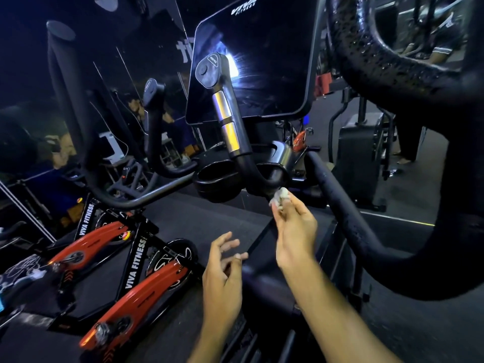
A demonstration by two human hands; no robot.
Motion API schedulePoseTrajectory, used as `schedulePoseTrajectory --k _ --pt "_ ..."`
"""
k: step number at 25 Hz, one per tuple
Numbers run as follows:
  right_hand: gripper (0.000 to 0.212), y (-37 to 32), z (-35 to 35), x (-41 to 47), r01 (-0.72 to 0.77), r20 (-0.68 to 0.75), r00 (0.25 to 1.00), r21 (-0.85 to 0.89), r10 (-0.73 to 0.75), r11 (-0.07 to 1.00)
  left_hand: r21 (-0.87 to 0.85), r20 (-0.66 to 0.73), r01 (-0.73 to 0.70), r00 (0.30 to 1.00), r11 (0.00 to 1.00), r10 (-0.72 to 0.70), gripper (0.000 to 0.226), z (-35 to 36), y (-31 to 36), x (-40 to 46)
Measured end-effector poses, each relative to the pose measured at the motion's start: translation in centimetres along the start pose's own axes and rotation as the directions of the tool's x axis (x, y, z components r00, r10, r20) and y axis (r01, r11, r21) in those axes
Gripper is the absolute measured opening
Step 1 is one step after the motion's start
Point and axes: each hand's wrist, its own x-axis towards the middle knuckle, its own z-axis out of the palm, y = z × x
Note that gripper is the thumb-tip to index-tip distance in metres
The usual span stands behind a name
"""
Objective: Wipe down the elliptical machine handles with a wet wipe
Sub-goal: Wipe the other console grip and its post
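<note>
Black machine [408, 252]: thick textured bars sweep along the right side.
Screen [251, 61]: dark, upright behind the handle.
Bikes [125, 260]: red and black, parked at lower left.
Handle [230, 127]: silver-banded, curving down to a black bend.
Right hand [296, 231]: fingertips pinch the wipe.
Left hand [225, 268]: relaxed, fingers loose, holding nothing.
Wipe [281, 196]: white, bunched, touching the handle's lower bend.

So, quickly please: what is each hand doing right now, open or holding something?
Left hand: open, fingers loosely spread, holding nothing.
Right hand: pinching the white wet wipe against the lower bend of the black handle.
</note>
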Motion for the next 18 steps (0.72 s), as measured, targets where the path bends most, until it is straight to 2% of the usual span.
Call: schedulePoseTrajectory --k 2,5,10,12,14,17,18 --pt "0.012 -1.5 1.3 2.1 -0.218 0.044 0.976 0.138 0.214 0.966 0.01 -0.004 0.023 1.0 1.0 -0.023 0.047 -0.2 -0.3 -0.2" --pt "0.022 -4.2 4.0 2.1 -0.422 0.123 0.904 0.412 0.41 0.808 -0.014 -0.029 0.06 0.998 0.998 -0.061 0.046 -1.1 -0.9 -0.6" --pt "0.045 -5.7 4.1 -0.2 -0.475 0.221 0.88 0.36 0.421 0.803 -0.019 -0.092 0.083 0.992 0.996 -0.085 0.049 -2.7 -1.9 -0.6" --pt "0.054 -6.2 4.4 1.8 -0.477 0.156 0.878 0.363 0.452 0.801 0.016 -0.09 0.059 0.994 0.998 -0.057 0.053 -2.8 -1.7 -0.6" --pt "0.05 -6.0 4.6 2.9 -0.449 0.118 0.89 0.4 0.44 0.799 0.019 -0.067 0.016 0.998 1.0 -0.014 0.056 -2.7 -0.9 -0.4" --pt "0.018 -4.6 4.2 1.9 -0.373 0.099 0.927 0.353 0.363 0.858 0.008 -0.018 -0.038 0.999 0.999 0.038 0.058 -2.4 0.2 0.6" --pt "0.021 -4.2 4.0 1.3 -0.323 0.086 0.946 0.306 0.312 0.895 -0.006 -0.005 -0.054 0.999 0.999 0.053 0.058 -2.3 0.7 1.0"
